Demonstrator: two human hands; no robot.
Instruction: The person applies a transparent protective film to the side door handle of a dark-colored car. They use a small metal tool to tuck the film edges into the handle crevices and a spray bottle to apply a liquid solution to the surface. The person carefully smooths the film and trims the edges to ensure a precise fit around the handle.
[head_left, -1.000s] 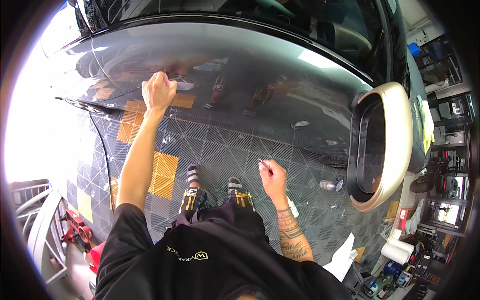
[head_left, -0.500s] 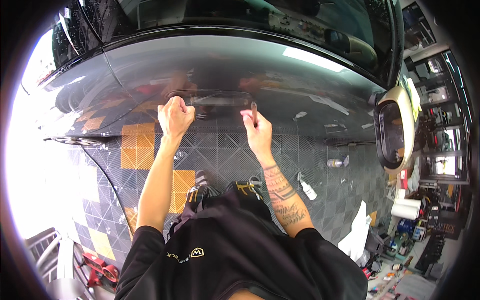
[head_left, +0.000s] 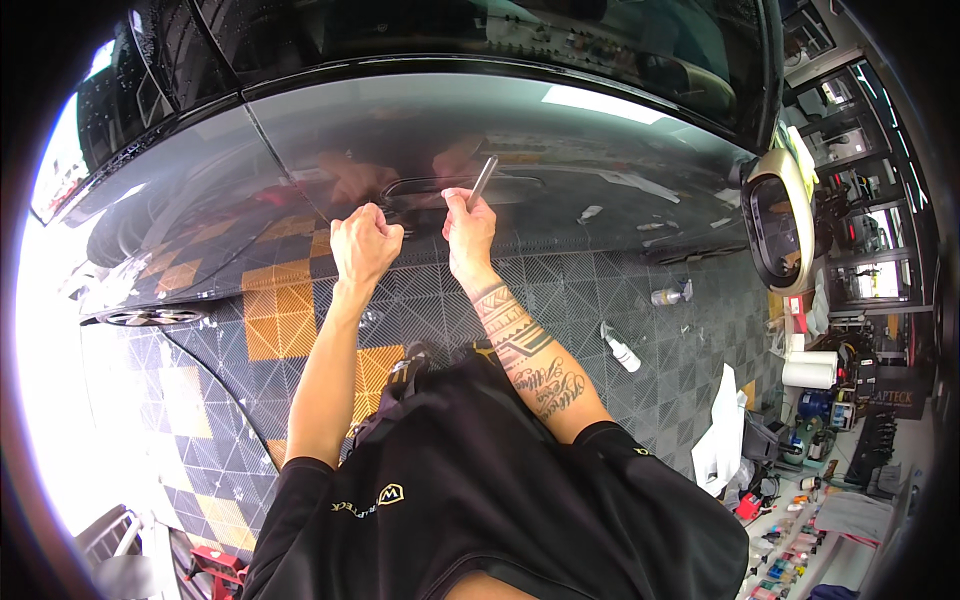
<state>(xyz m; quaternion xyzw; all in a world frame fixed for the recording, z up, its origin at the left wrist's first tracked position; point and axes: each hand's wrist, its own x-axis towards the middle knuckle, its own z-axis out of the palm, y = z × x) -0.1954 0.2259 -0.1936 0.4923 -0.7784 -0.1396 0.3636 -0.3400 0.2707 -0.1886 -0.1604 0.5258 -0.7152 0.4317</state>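
Note:
In front of me is the glossy dark grey door panel of a car, with a flush door handle set into it. My right hand grips a slim, silver, knife-like tool, its free end pointing up and right in front of the handle. To the left, below the handle's left end, my left hand is curled into a fist. What its fingers pinch, if anything, is hidden. The two hands are apart, and my right hand covers the middle of the handle.
A gold-edged side mirror juts out at the right. Two spray bottles, one white and one clear, lie on the tiled floor. White sheet material and a paper roll are at the right. A black cable crosses the floor at left.
My right hand has moved left from the handle's right end to its middle, and the tool now tilts to the right. My left hand remains closed, slightly farther left of the handle. The view has shifted.

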